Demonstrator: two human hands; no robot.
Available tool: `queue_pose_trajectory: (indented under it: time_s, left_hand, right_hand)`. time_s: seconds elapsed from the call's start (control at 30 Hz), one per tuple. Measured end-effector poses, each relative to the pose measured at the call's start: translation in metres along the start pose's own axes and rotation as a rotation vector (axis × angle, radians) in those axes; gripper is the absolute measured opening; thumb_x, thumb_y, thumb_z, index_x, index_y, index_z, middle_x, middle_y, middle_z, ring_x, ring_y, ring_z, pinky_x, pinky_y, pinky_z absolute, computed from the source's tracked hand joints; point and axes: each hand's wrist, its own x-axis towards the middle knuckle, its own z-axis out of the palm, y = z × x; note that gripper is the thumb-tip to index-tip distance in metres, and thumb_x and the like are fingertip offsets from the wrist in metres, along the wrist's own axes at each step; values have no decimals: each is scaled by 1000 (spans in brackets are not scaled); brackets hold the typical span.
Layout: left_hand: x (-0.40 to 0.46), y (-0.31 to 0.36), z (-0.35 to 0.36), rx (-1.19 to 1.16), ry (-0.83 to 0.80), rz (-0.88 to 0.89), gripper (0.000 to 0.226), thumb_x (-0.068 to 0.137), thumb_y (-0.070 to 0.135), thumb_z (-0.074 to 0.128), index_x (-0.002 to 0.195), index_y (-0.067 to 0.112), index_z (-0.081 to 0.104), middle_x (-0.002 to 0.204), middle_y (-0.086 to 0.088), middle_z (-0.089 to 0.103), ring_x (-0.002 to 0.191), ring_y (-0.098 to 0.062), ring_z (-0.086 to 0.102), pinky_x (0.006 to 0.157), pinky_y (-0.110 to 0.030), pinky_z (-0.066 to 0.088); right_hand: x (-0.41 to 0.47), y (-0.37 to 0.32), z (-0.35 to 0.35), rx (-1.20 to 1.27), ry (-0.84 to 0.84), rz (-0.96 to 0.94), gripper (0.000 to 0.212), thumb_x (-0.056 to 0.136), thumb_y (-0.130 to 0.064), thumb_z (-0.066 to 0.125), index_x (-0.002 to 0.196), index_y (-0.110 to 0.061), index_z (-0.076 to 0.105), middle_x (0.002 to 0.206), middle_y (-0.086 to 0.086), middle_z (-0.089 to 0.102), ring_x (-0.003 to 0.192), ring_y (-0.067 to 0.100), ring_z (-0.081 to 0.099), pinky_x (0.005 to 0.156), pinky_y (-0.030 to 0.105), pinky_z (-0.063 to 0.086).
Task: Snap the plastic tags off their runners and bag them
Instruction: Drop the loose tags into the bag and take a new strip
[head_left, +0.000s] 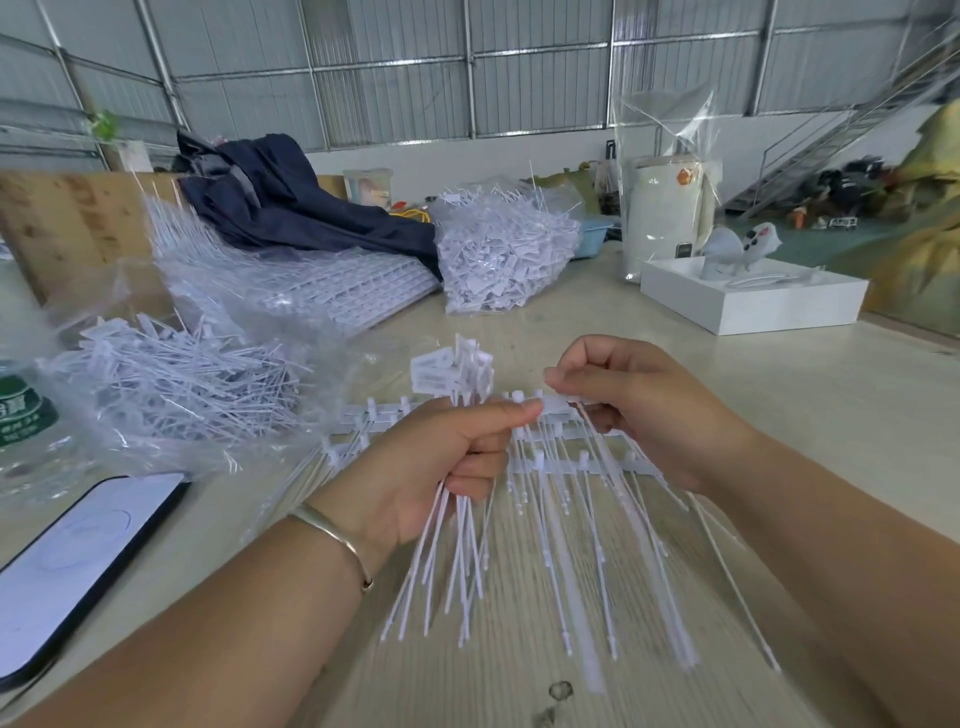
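My left hand (441, 457) is closed around a bundle of loose white plastic tags (457, 371), their flat heads sticking up above my fist and their long tails hanging down. My right hand (639, 410) pinches one tag's head at the white runner frame (571, 467), which I hold just above the table with several tags still attached and their tails fanned toward me. An open clear bag (171, 389) full of loose tags lies on the table to the left.
A phone (67, 566) lies at the near left and a bottle (21, 410) at the left edge. Stacked runner sheets (332, 291), a dark cloth (291, 197), a full tag bag (504, 254) and a white box (753, 301) sit farther back.
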Motion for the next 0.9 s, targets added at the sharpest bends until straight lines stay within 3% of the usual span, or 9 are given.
queue_pose_trajectory:
  time_s: [0.07,0.13,0.3,0.53,0.63,0.67,0.77,0.9]
  left_hand:
    - [2,-1,-3,-60,30,9,32,69,26,77,45,24,57,49,10,26,37,-4,21,32,-15,20]
    - [3,-1,-8,-148,61,21,30,72,20,73,45,23,60,49,10,25,35,-3,20,30,-14,18]
    - [4,2,-14,-231,78,84,20,66,18,74,61,20,55,49,10,24,33,-3,21,30,-14,17]
    - [-1,5,-12,-366,-203,33,35,67,17,80,78,17,47,46,10,31,30,-1,27,28,-13,22]
    - [-5,1,-4,-334,-388,3,34,65,22,88,69,16,55,46,9,35,32,0,31,30,-12,26]
    - [-5,0,-2,-309,-407,6,33,67,24,88,66,16,55,46,10,35,32,0,31,31,-12,26]
    - [-4,3,1,-286,-352,32,26,75,23,77,67,16,53,44,10,34,31,0,29,30,-12,24]
    - [-2,4,-5,-406,-325,35,27,73,17,74,80,13,49,48,7,34,32,-2,29,31,-14,20]
  right_hand:
    - [-1,-2,-1,47,-27,14,17,77,-22,70,75,-10,58,63,4,42,52,11,35,51,21,33]
    - [0,-3,-4,104,-21,28,9,83,-15,64,76,-10,60,67,10,44,54,15,36,53,25,33]
    - [0,0,-10,103,-6,73,12,86,-5,59,74,-6,58,62,6,51,52,15,39,55,25,34]
    - [-2,0,-8,260,-248,75,12,72,-19,76,71,-11,67,62,1,55,55,12,45,56,20,41]
    - [-2,2,-3,359,-368,106,42,68,-22,83,95,4,63,61,-1,55,56,8,49,62,22,41]
    - [-2,2,-2,395,-394,112,45,66,-25,83,96,4,64,62,0,55,57,8,49,63,23,42]
    - [-2,-1,-2,440,-405,91,24,73,-21,78,89,-5,72,64,1,55,57,8,49,60,21,42]
    - [-2,-2,2,381,-367,125,39,75,-25,70,100,5,62,63,2,54,55,11,45,56,19,42]
